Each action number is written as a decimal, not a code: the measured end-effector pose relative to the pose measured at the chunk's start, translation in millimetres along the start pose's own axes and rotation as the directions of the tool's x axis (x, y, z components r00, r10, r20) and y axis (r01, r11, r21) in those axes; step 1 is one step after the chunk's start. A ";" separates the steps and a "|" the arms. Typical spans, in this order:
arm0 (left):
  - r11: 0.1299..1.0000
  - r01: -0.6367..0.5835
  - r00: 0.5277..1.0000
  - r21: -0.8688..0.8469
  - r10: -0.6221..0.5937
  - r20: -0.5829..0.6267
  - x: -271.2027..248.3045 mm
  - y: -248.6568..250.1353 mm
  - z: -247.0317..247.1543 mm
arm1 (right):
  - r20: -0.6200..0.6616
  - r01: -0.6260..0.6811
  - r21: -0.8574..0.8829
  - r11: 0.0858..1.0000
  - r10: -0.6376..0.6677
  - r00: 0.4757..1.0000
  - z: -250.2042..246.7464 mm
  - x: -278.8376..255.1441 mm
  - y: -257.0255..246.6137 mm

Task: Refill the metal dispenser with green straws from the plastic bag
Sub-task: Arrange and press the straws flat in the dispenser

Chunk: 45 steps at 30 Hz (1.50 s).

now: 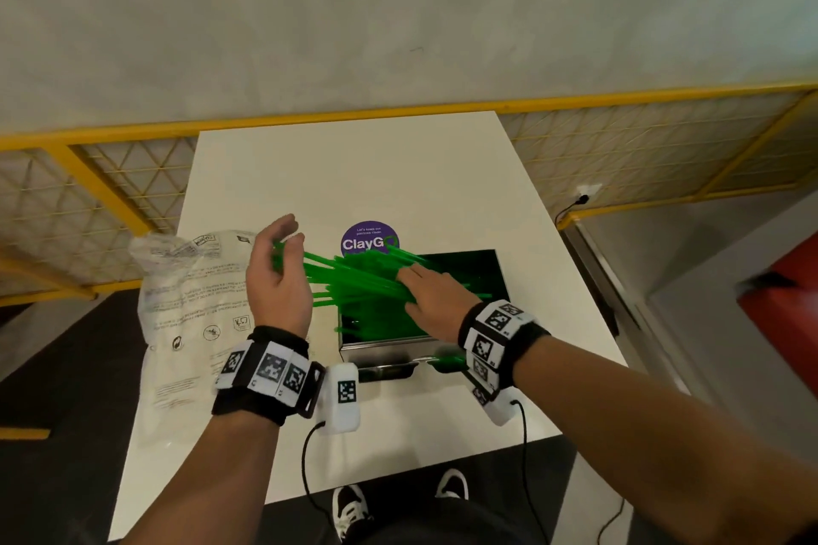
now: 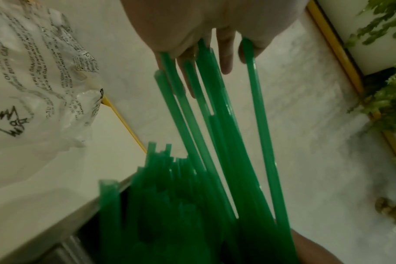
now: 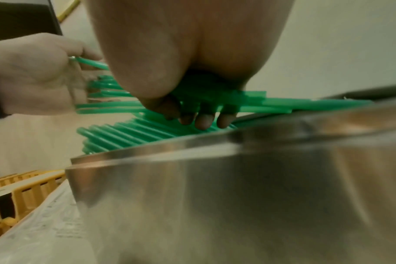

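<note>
Green straws [image 1: 354,274] lie fanned out across the open top of the metal dispenser [image 1: 385,347], their left ends sticking out past its edge. My left hand [image 1: 285,241] holds those left ends, which run between its fingers [image 2: 225,59] in the left wrist view. My right hand [image 1: 420,292] lies over the bundle above the dispenser. In the right wrist view its fingertips [image 3: 202,123] curl under several straws [image 3: 124,132], just above the dispenser's steel wall [image 3: 237,187]. The clear printed plastic bag [image 1: 190,301] lies flat on the table, left of my left hand.
The white table [image 1: 354,173] carries a round purple sticker [image 1: 370,240] just behind the dispenser. A yellow mesh railing [image 1: 310,119] runs behind and to the left. At the right edge is a red object [image 1: 783,310]. Wrist-camera cables hang over the table's near edge.
</note>
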<state>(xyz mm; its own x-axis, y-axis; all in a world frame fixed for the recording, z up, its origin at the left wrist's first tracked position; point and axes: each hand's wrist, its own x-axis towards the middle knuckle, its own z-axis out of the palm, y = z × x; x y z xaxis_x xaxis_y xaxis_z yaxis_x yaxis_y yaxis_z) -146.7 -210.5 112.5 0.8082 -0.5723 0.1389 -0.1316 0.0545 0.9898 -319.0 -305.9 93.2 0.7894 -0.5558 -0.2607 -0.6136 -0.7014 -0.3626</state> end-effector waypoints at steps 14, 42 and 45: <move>0.872 -0.153 0.898 0.465 -0.074 0.434 -36.1 -43.9 33.0 | 0.006 -0.182 0.287 0.941 0.188 0.982 7.7 -20.3 54.2; 0.944 -0.066 0.940 0.324 -0.050 0.338 -34.2 -49.1 32.5 | 0.017 -0.103 -0.235 0.967 0.110 0.994 -2.5 16.9 33.1; 0.934 -0.052 0.921 0.352 -0.092 0.378 -32.9 -54.8 32.8 | 0.026 -0.147 -0.173 0.974 0.154 0.988 2.6 11.7 30.0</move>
<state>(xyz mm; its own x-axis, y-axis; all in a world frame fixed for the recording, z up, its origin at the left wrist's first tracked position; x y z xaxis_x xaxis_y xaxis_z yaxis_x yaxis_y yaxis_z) -184.9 -221.6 52.6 0.5394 -0.8417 0.0254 -0.3669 -0.2078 0.9067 -328.2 -332.3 76.9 0.6859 -0.6453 -0.3364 -0.7169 -0.6787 -0.1598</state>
